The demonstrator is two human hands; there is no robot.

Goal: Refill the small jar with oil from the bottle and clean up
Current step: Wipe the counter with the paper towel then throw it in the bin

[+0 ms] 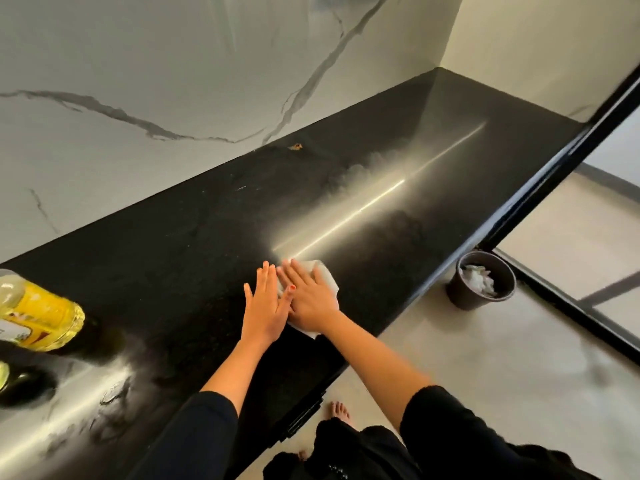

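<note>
Far left, the bottle's [52,311] yellow label [20,330] is illegible.

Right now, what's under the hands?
A white tissue sticks out from under the right hand, beside the left hand, flat on the black counter. Whatever is beneath the tissue is covered.
</note>
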